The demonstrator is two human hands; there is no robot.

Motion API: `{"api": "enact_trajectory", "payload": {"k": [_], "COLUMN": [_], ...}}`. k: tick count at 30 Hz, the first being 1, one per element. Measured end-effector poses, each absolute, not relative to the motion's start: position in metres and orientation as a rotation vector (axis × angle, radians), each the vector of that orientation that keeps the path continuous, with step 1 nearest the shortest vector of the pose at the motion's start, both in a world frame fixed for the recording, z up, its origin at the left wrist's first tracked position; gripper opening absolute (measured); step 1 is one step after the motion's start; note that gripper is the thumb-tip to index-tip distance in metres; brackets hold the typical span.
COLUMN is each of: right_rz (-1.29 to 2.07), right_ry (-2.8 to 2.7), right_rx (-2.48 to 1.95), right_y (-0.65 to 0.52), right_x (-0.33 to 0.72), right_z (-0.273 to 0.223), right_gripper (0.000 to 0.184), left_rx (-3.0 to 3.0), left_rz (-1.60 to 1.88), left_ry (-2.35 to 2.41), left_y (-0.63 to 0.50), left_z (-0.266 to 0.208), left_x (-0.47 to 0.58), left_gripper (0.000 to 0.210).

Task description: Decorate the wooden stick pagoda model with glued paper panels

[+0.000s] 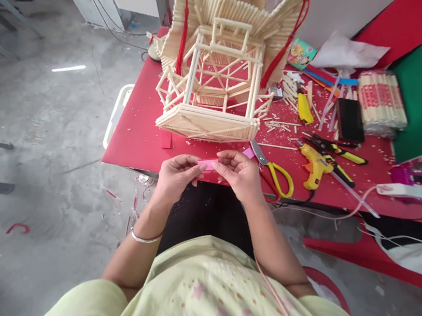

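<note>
Between my two hands, at the table's front edge, is a small strip of pink paper (pixel 209 165). My left hand (pixel 180 177) pinches its left end between thumb and fingers. At the other end, my right hand (pixel 238 170) pinches it the same way. Just beyond my hands stands a model pavilion (pixel 209 121) built of pale wooden sticks, with red tassels (pixel 183 39) hanging from its roof corners. Scissors (pixel 273 170) with red and yellow handles lie right of my right hand, beside another pink paper piece (pixel 248 152). A red paper square (pixel 165 140) lies near the model's base.
On the red table (pixel 132 132), a yellow glue gun (pixel 314 164), pliers (pixel 341 152), a yellow utility knife (pixel 304 107) and a phone (pixel 349 120) lie to the right. Farther over are bundled sticks (pixel 381 100) and a white power strip (pixel 412 191). Stick scraps litter the tabletop.
</note>
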State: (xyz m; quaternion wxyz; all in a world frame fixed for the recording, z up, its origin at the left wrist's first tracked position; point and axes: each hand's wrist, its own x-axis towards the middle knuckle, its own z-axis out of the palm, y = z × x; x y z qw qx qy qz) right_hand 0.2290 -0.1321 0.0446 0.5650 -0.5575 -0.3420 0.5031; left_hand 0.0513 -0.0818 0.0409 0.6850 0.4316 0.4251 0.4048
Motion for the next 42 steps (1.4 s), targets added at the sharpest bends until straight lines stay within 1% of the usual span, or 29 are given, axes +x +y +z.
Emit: {"api": "enact_trajectory", "payload": {"k": [7,13,19,22,35,42], "right_rz": [1.07,1.053,0.989,0.984,1.011,1.0], "right_ry": [-0.806,-0.752,-0.779,-0.781,-0.793,-0.786], "right_rx": [-1.342,-1.334,-1.379,-1.382,-1.366,-1.371], "right_y": [-0.15,-0.162,-0.17,-0.173,-0.176,-0.176], "right_x": [0.23,0.231,0.232,0.233,0.232,0.233], "right_z": [0.046,0.053,0.056,0.056,0.054,0.053], "right_gripper": [0.043,0.043,0.045,0.045,0.045,0.044], "left_rx": [0.911,0.925,0.926,0.928,0.922,0.957], "left_rz": [0.943,0.862,0.81,0.798,0.812,0.809], "left_ry": [0.908,0.896,0.872,0.865,0.856,0.84], "left_y": [-0.097,-0.108,-0.114,-0.116,-0.118,-0.117], "left_z": [0.046,0.059,0.065,0.065,0.062,0.061], "left_x": [0.061,0.061,0.06,0.06,0.057,0.064], "left_gripper": [0.041,0.037,0.043,0.044,0.038,0.04]}}
